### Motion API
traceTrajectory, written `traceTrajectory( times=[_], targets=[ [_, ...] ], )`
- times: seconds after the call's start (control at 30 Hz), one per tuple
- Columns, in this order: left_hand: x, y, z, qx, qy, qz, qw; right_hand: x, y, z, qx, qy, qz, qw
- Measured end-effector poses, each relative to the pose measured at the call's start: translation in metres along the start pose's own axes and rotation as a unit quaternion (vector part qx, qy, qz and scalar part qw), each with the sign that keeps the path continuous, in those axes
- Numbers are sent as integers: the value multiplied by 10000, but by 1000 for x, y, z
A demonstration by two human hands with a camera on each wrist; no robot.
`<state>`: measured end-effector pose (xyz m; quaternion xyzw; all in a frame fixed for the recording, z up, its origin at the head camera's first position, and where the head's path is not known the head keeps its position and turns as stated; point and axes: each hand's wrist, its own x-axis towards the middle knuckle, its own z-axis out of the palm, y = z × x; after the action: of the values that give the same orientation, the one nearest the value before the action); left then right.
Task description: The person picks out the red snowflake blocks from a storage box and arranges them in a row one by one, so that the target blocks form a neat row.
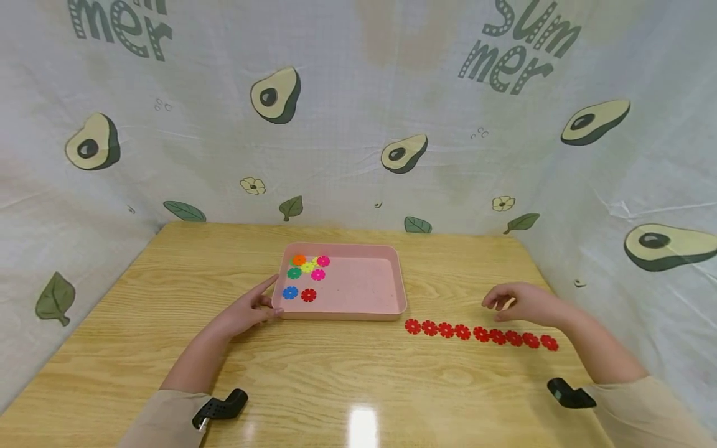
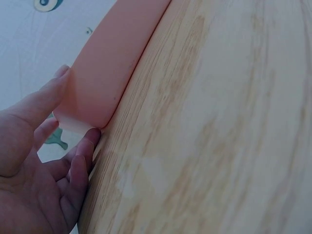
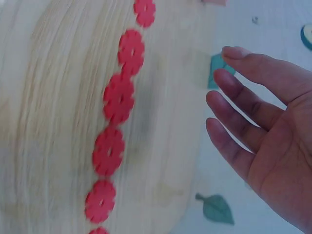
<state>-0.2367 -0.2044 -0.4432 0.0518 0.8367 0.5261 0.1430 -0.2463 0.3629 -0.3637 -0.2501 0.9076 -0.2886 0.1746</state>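
A shallow pink tray (image 1: pixel 358 250) stands near the middle of the table. My left hand (image 1: pixel 249 312) is at its front left corner, the thumb against the front wall and the index finger along the left side; the left wrist view shows the other fingers bent loosely by the tray's base. In the tray's left part lie several flower-shaped discs, among them a blue disc (image 1: pixel 290 292) and a red disc (image 1: pixel 309 295). Right of the tray, red notched discs (image 1: pixel 497 336) form a line on the table. Behind the line hovers my right hand (image 3: pixel 278 141), fingers loosely bent, holding nothing.
The wooden table (image 1: pixel 313 379) bears the tray and the disc line. A white cloth (image 1: pixel 336 137) printed with avocados and leaves hangs behind and along both sides. Black wrist mounts (image 1: pixel 224 407) sit on both sleeves.
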Motion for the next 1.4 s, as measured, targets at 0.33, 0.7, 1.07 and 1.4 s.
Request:
traceTrajectory(
  times=[0.33, 0.7, 1.07, 1.4],
  targets=[
    [-2, -2, 1, -4, 2, -24, 10000, 32, -42, 18, -271, -101, -334, 9990],
    [-2, -3, 1, 12, -46, 45, 10000, 74, -84, 40, -131, -312, -991, 9945],
    [-2, -2, -2, 37, -105, 142, 9998, 120, -123, 57, 199, -556, -1445, 9877],
    [-2, -2, -2, -2, -141, 149, 9998, 171, -146, 68, 196, -772, -1690, 9824]
  ],
)
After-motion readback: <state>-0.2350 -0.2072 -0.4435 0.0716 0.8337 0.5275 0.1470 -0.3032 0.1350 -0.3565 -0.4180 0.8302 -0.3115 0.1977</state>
